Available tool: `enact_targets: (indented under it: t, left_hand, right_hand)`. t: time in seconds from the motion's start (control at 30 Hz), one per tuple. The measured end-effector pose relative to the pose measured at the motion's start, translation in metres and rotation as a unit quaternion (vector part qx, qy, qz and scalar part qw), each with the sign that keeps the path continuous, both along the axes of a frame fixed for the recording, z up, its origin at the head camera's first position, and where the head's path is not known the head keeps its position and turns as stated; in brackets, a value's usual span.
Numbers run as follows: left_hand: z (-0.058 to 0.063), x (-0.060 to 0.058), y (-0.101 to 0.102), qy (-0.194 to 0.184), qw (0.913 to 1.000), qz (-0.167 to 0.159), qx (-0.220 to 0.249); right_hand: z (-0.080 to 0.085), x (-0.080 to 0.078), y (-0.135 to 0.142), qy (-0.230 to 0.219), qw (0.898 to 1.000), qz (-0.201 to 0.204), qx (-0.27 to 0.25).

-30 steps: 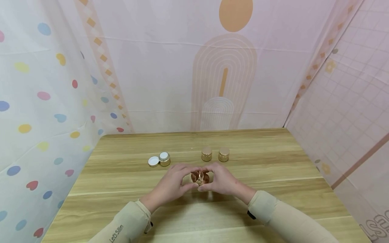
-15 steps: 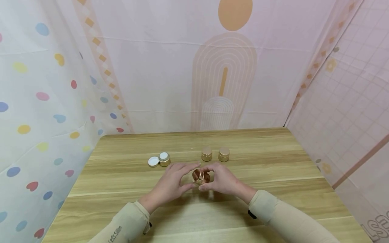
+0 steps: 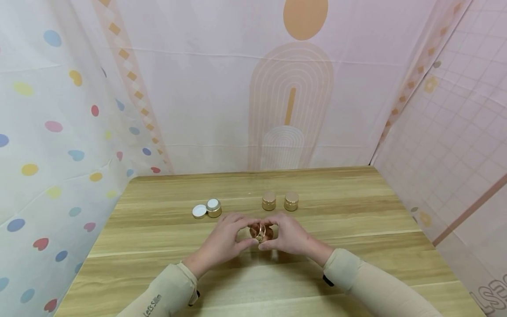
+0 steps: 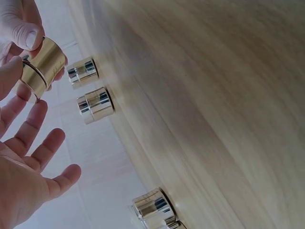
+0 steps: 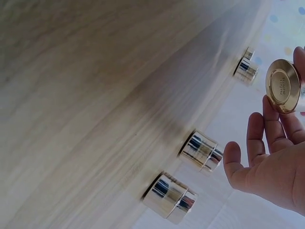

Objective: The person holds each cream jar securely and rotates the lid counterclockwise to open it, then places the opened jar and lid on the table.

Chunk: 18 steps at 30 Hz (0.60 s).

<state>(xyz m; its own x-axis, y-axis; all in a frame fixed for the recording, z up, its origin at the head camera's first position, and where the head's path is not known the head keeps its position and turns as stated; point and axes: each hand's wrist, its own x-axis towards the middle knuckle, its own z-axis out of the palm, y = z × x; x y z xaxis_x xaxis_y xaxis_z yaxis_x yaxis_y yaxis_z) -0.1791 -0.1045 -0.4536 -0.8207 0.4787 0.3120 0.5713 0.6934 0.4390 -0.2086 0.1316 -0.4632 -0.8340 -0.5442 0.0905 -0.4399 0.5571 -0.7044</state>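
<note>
Over the table, a small shiny gold cosmetic jar (image 3: 260,232) lies on its side between my two hands. My right hand (image 3: 291,235) grips its base end; in the right wrist view the jar's round bottom (image 5: 282,87) shows small stamped lettering. My left hand (image 3: 227,237) pinches the lid end between thumb and fingertips, its other fingers spread out in the left wrist view. A seam line between lid and body runs round the jar (image 4: 45,64). Part of the jar is hidden behind the fingers.
Beyond my hands stand two capped gold jars (image 3: 269,201) (image 3: 291,201). To the left is an uncapped gold jar (image 3: 214,208) with a white top, touching its white-lined lid (image 3: 200,211). The wooden table (image 3: 336,189) ends at a patterned cloth backdrop (image 3: 214,110).
Half a second ago my left fingers were spread away from the jar; now they pinch its lid end again, as a second ago. The right hand keeps its grip. Other jars stay put.
</note>
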Motion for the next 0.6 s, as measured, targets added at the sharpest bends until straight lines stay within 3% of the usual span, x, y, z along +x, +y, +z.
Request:
enact_targets:
  t: [0.6]
  left_hand:
    - [-0.0021, 0.0019, 0.0016, -0.009, 0.9998, 0.018, 0.002]
  right_hand:
    - [-0.003, 0.0022, -0.0006, 0.015, 1.0, 0.005, 0.008]
